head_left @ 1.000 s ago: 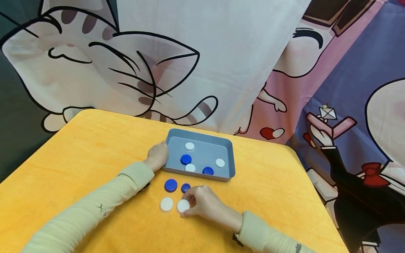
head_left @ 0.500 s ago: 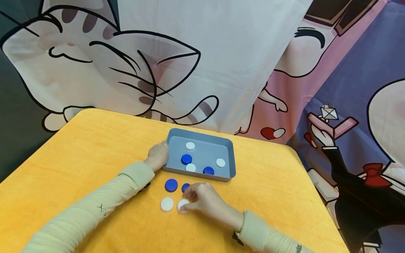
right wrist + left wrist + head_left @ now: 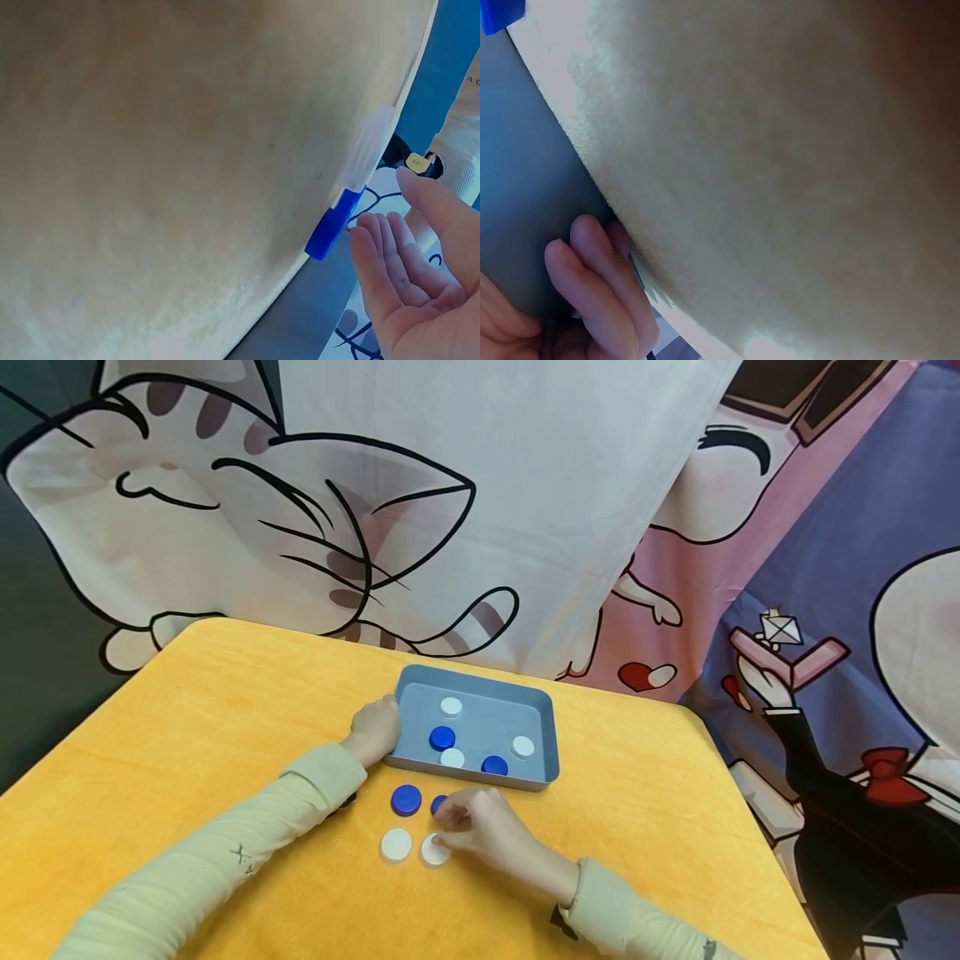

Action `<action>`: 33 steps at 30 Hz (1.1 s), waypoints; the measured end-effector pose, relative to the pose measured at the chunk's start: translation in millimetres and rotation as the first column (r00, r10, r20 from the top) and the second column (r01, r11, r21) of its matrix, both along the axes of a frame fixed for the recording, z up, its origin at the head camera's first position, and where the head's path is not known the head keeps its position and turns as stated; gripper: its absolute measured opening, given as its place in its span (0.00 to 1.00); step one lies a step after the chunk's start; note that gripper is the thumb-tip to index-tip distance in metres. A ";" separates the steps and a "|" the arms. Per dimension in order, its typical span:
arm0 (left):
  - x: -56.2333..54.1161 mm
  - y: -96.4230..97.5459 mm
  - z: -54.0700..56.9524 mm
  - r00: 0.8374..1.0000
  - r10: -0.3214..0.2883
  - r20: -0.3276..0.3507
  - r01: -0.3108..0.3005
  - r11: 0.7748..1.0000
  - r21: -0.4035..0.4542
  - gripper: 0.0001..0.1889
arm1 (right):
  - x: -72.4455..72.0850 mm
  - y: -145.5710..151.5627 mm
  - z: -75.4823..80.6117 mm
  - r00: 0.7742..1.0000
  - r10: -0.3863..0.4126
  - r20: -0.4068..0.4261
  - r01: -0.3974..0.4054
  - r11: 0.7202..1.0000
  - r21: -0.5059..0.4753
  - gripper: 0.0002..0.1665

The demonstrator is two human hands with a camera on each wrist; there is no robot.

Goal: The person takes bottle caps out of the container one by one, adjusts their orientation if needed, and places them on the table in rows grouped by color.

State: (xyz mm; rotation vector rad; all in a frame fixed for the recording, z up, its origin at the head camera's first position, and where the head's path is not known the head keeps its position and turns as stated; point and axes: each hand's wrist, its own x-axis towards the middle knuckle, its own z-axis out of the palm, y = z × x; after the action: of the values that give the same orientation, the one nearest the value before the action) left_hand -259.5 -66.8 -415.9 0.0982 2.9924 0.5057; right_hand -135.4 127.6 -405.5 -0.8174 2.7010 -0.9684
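My left hand [image 3: 375, 728] grips the left wall of a shallow grey-blue tray [image 3: 491, 718]; in the left wrist view its fingers [image 3: 600, 300] bend against the tray wall [image 3: 532, 165]. In front of the tray, on the yellow cloth, my right hand [image 3: 491, 831] hovers beside a round white cap [image 3: 434, 852] and a small blue cap [image 3: 438, 805], partly hiding both. The right wrist view shows that hand [image 3: 420, 281] with loosely bent fingers and nothing between them, close to a blue cap [image 3: 331, 225]. To the left lie a larger blue cap [image 3: 406, 800] and another white cap [image 3: 395, 845].
Inside the tray lie 3 white caps, one near the back [image 3: 451, 707], and two blue caps, one at the left [image 3: 442, 738]. The yellow cloth-covered table [image 3: 225, 710] ends at a printed cartoon curtain [image 3: 525, 510] behind.
The right thumb and fingers have come off the white cap and risen slightly up and away. That cap stays in its place on the cloth. Left hand and tray have not moved.
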 end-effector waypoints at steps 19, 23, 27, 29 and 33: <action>0.4 1.0 0.8 1.000 0.014 0.015 -0.014 1.000 0.011 0.13 | -22.1 17.8 25.3 0.996 -0.066 -0.058 0.055 0.983 -0.175 0.18; 1.0 0.5 1.3 1.000 0.008 0.013 -0.008 1.000 0.011 0.13 | -29.0 22.4 27.6 0.995 -0.092 -0.029 0.086 0.979 -0.183 0.18; 1.4 -0.1 1.0 1.000 0.004 0.003 -0.004 1.000 0.018 0.13 | -37.9 25.8 28.8 0.998 -0.060 -0.012 0.057 0.978 -0.201 0.20; 1.3 -0.3 0.6 1.000 0.004 0.000 -0.004 1.000 0.020 0.13 | -42.7 28.1 29.7 0.999 -0.046 -0.017 0.041 0.977 -0.207 0.20; 1.2 -0.5 0.1 1.000 0.006 -0.003 -0.005 1.000 0.020 0.13 | -53.4 35.4 30.2 0.998 -0.055 -0.032 0.047 0.977 -0.209 0.19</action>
State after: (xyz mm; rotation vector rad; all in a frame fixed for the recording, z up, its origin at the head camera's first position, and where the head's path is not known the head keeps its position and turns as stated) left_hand -258.3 -67.2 -415.8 0.0924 2.9913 0.5372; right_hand -188.8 163.0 -375.3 -0.8126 2.6967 -1.2773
